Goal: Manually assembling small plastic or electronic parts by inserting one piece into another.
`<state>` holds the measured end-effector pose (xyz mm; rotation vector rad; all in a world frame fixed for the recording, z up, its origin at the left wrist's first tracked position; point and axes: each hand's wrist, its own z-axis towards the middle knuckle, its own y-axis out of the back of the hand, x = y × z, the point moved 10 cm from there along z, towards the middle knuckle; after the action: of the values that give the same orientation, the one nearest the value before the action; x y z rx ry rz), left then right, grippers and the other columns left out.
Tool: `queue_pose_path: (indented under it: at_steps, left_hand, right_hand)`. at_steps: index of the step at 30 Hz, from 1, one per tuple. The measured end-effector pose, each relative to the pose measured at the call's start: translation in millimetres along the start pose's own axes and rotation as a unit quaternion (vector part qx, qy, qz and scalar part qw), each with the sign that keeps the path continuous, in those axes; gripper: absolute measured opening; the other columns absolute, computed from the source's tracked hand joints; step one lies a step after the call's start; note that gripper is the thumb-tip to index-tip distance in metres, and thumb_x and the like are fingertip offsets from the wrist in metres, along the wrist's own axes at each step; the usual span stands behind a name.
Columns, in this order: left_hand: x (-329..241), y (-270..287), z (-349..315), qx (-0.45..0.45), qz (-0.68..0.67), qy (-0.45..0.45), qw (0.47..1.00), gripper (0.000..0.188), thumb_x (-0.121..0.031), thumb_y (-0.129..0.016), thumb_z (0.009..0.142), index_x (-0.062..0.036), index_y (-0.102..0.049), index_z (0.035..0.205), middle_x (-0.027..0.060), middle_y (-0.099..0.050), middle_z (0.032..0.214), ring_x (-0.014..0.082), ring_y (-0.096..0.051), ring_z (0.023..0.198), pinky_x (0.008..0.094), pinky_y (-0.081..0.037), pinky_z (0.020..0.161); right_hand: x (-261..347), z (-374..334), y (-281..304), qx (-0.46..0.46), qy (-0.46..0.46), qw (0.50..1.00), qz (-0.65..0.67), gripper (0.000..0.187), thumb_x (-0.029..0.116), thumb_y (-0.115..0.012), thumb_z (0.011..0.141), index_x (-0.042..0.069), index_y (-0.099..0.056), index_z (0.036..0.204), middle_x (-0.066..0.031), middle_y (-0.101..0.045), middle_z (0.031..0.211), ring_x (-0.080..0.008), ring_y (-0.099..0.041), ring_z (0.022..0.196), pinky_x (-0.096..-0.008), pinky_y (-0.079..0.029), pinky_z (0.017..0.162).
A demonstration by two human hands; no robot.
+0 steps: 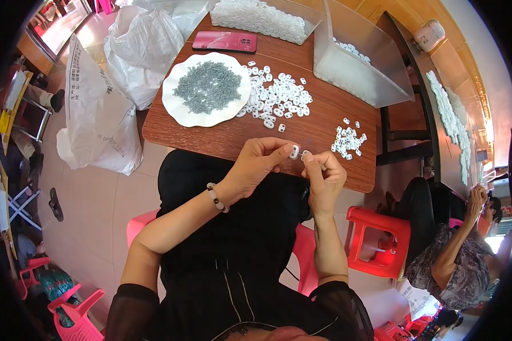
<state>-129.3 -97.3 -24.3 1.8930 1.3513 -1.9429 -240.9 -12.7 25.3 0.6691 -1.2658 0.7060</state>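
Observation:
My left hand (pixel 263 163) pinches a small white two-hole plastic piece (pixel 294 151) just over the table's front edge. Close against it, my right hand (pixel 325 181) is closed, thumb to fingers, on something small and pale; its exact kind is mostly hidden by the fingertips. A white scalloped plate (pixel 176 107) heaped with small grey screw-like pins (pixel 207 86) sits at the table's left. Beside the plate spreads a loose pile of white two-hole pieces (pixel 279 96). A smaller group of such pieces (pixel 348 140) lies at the right.
The brown wooden table (pixel 324 111) carries a pink phone (pixel 224 41) and two clear plastic bins, one (pixel 352 77) at the back right. White sacks (pixel 96 113) stand left. A red stool (pixel 378 241) is at the right, near another person (pixel 452 264) working at a side table.

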Motion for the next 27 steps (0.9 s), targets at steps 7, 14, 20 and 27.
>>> queue_pose_path:
  at_steps: [7,14,20,27]
  left_hand:
    - [-4.9,-1.5,-3.0,0.009,0.047,-0.038,0.998,0.025,-0.023,-0.064,0.091,-0.0019,-0.069,0.102,-0.0004,-0.067,0.084,0.0026,-0.052,0.069,0.0177,-0.041,0.060]
    - [-12.2,-2.6,-5.9,0.046,0.033,-0.024,0.998,0.026,-0.024,-0.064,0.091,-0.0010,-0.069,0.101,0.0004,-0.068,0.082,0.0040,-0.056,0.071,0.0183,-0.041,0.060]
    - [-17.8,-5.6,-3.0,0.107,0.053,0.007,0.993,0.027,-0.027,-0.065,0.090,-0.0017,-0.071,0.098,0.0018,-0.068,0.079,0.0052,-0.057,0.070,0.0194,-0.042,0.059]
    - [-29.2,-8.9,-2.6,0.126,0.080,0.010,0.989,0.026,-0.026,-0.069,0.087,-0.0003,-0.072,0.090,0.0023,-0.067,0.074,0.0051,-0.056,0.065,0.0192,-0.042,0.055]
  right_hand:
    - [-3.0,-1.5,-5.8,0.013,-0.002,1.000,-0.001,0.016,0.008,-0.066,0.087,0.004,-0.059,0.073,0.0023,-0.057,0.060,-0.0004,-0.047,0.054,-0.0158,-0.034,0.051]
    - [-3.9,-0.7,-16.2,0.077,-0.019,0.997,0.021,0.014,0.008,-0.067,0.087,0.004,-0.060,0.076,0.0025,-0.058,0.064,-0.0006,-0.049,0.057,-0.0155,-0.035,0.053]
    - [-4.7,-1.6,-22.7,0.122,-0.030,0.989,0.079,0.014,0.009,-0.072,0.084,0.003,-0.059,0.084,0.0038,-0.057,0.071,-0.0017,-0.049,0.063,-0.0159,-0.037,0.058]
    - [2.5,-0.3,-30.8,0.140,-0.003,0.978,0.157,0.029,0.007,-0.074,0.081,0.000,-0.058,0.105,-0.0008,-0.056,0.091,-0.0052,-0.051,0.080,-0.0184,-0.041,0.070]
